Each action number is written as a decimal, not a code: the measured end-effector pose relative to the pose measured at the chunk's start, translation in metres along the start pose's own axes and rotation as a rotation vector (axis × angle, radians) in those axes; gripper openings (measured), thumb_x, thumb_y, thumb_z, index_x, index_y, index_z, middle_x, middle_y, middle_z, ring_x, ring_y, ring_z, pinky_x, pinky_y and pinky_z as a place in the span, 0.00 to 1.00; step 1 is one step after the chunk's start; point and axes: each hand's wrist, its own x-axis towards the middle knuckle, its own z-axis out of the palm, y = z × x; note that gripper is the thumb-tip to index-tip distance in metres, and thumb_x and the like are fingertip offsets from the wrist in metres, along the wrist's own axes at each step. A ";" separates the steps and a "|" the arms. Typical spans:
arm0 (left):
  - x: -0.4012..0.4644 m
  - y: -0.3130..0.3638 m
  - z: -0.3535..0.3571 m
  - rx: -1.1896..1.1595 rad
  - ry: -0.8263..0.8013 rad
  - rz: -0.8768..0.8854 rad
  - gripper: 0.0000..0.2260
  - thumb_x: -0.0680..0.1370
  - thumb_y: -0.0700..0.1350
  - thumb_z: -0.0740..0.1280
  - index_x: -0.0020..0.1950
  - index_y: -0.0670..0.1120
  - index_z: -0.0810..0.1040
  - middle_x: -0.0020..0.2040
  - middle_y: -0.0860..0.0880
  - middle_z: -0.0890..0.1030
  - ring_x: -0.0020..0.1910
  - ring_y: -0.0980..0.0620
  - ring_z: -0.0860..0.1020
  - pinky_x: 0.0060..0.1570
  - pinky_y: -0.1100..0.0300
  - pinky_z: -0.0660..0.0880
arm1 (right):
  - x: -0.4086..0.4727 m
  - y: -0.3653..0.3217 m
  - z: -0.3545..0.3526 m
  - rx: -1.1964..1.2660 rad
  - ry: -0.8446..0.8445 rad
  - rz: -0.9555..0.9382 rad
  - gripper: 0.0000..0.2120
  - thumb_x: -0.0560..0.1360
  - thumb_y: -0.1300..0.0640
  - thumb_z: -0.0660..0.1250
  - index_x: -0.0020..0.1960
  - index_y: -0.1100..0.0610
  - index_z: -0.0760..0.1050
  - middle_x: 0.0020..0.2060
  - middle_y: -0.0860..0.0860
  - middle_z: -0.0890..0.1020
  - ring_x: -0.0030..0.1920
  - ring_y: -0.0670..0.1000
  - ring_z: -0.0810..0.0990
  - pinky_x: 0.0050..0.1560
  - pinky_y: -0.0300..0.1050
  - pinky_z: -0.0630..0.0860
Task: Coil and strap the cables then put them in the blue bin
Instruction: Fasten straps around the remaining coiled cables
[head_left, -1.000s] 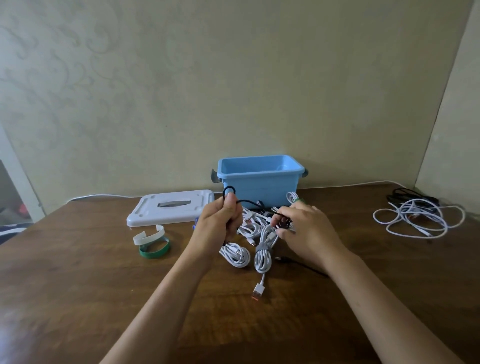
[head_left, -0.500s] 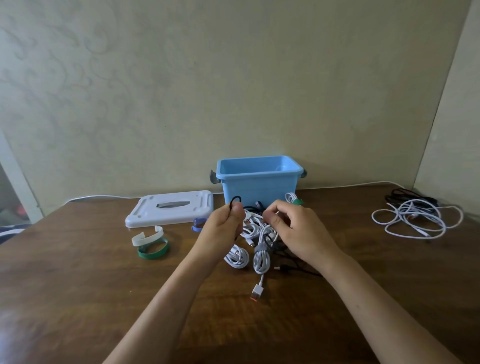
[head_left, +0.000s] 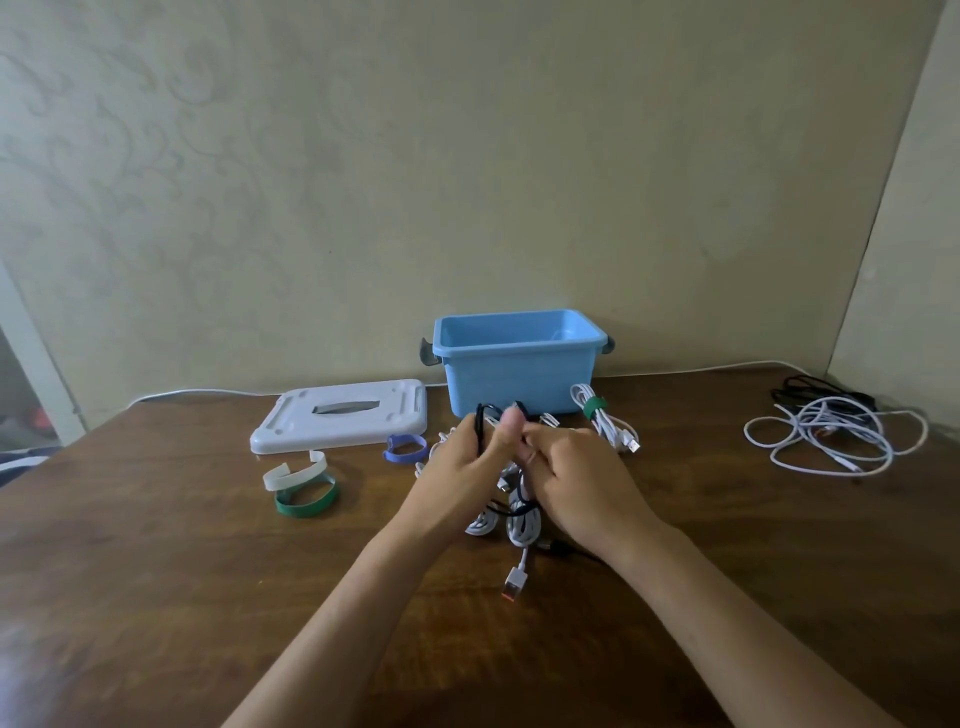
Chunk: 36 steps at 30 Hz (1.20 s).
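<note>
Cables are the job, and the black cable you are coiling sits looped in your left hand, raised just above the bench in front of the blue bin. Your left grip is curled round the loops, thumb pressed on top. Your right hand meets it thumb to thumb, fingers curled down; what it pinches is hidden, though the black tail trails out beneath that wrist.

Watch that tail: it lies among the coiled white cables under your hands, so I'd expect a pull to snag one and drag it along. Ease your thumb and the loops may spring open before a strap goes on. The straps are off to your left, the white strap and green strap near the white lid, the blue strap closer, so reaching for one means holding the coil one-handed. Both forearms angle inward, wrists low, hands touching.
</note>
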 end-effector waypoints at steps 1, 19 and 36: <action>0.001 -0.003 0.001 -0.001 -0.021 -0.003 0.29 0.75 0.72 0.58 0.49 0.45 0.77 0.41 0.52 0.82 0.46 0.53 0.81 0.51 0.53 0.77 | -0.001 -0.001 0.000 -0.016 -0.009 -0.006 0.13 0.84 0.49 0.59 0.57 0.53 0.81 0.38 0.44 0.82 0.40 0.45 0.80 0.42 0.37 0.75; 0.010 0.000 -0.022 -0.321 0.497 -0.080 0.18 0.86 0.52 0.52 0.43 0.47 0.75 0.39 0.48 0.86 0.41 0.51 0.81 0.47 0.56 0.78 | 0.006 0.012 -0.007 0.058 -0.124 0.076 0.12 0.80 0.36 0.60 0.51 0.42 0.77 0.46 0.41 0.77 0.48 0.41 0.77 0.46 0.42 0.73; 0.009 0.009 -0.056 -0.892 0.302 -0.084 0.20 0.86 0.53 0.52 0.44 0.43 0.75 0.28 0.51 0.57 0.19 0.57 0.54 0.17 0.64 0.54 | 0.016 0.070 -0.037 -0.188 0.070 0.257 0.08 0.82 0.55 0.62 0.46 0.51 0.76 0.47 0.47 0.72 0.56 0.52 0.72 0.52 0.49 0.69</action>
